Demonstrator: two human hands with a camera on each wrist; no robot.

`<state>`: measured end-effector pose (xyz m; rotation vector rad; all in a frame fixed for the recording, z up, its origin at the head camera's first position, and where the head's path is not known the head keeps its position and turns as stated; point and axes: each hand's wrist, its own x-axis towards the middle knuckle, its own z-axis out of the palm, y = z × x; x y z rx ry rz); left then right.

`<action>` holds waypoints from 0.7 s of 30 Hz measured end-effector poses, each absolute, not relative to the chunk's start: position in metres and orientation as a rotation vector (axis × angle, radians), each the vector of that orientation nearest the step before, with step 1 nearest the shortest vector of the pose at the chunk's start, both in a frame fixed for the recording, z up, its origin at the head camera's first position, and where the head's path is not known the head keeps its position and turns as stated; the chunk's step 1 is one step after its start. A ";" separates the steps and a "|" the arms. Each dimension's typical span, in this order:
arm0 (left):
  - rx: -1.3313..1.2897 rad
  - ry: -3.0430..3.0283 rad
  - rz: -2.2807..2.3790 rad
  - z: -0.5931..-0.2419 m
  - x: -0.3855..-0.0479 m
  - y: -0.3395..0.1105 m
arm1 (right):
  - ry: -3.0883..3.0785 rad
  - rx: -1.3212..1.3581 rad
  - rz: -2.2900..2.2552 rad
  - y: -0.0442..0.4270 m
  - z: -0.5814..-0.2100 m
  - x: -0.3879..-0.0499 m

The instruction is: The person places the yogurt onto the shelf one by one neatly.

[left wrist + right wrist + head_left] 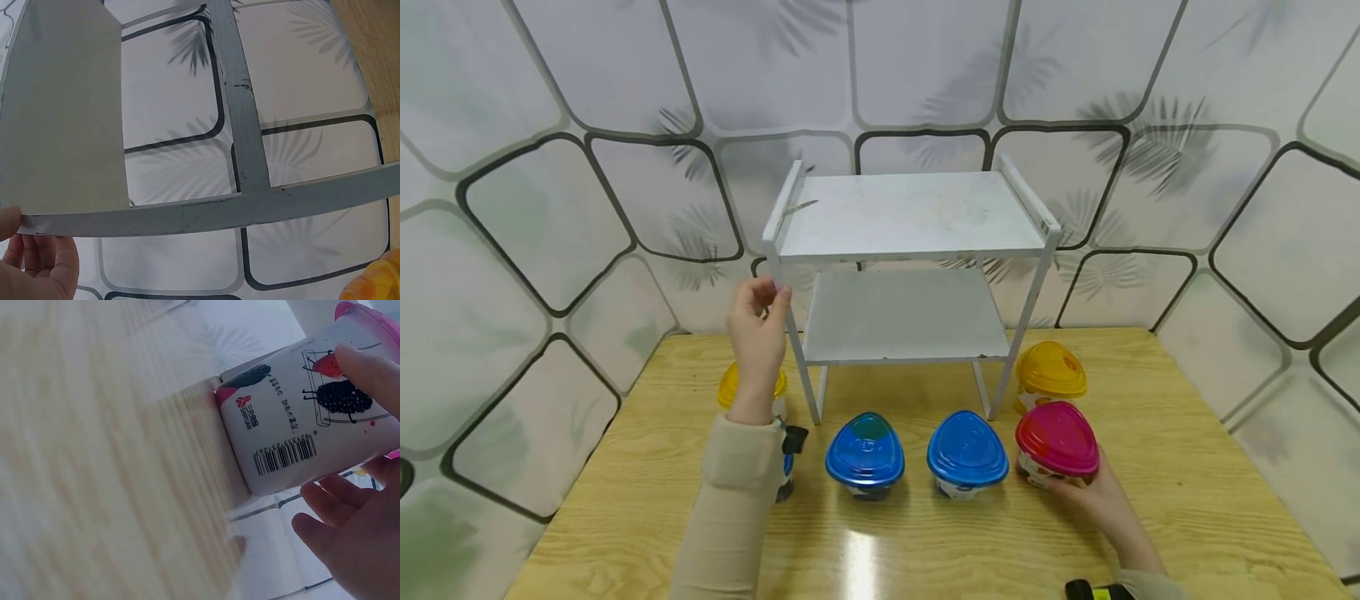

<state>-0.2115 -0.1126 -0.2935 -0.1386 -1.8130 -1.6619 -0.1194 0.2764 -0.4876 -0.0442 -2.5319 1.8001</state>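
5 lidded tubs are plainly counted, all at worktop [955,550] level, near a 2-deck stand [917,255].

Right hand [1093,492]: clamped on the red tub [1058,442], thumb on the printed side, fingers round the far side. The tub is at the right end of the front row, just beside the right blue tub [967,450] and in front of the right yellow tub [1051,369]. Whether its base bears on the surface or is slightly raised cannot be determined.

Left hand [757,333]: thumb and fingers closed about the stand's left front leg [806,379], near the upper deck [910,212].

Other items: the left blue tub [865,450] is in front of the stand; the left yellow tub [727,385] is partly hidden by the left arm.

Assessment: the step in hand is judged to be taking hold of the red tub while the left hand steadies the stand. The next move would call for a firm grip below the lid, a level lift, and clearance from the right blue tub and the right yellow tub. The left hand should hold the leg without dragging the stand.
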 end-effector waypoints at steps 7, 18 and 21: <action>-0.145 -1.823 -1.643 -0.295 -0.212 -0.113 | -2.523 -0.078 1.831 0.274 -0.487 -0.122; -0.171 -1.799 -1.633 -0.295 -0.212 -0.112 | -2.525 -0.135 1.834 0.273 -0.487 -0.124; -0.170 -1.802 -1.631 -0.295 -0.212 -0.113 | -2.524 -0.136 1.820 0.272 -0.487 -0.124</action>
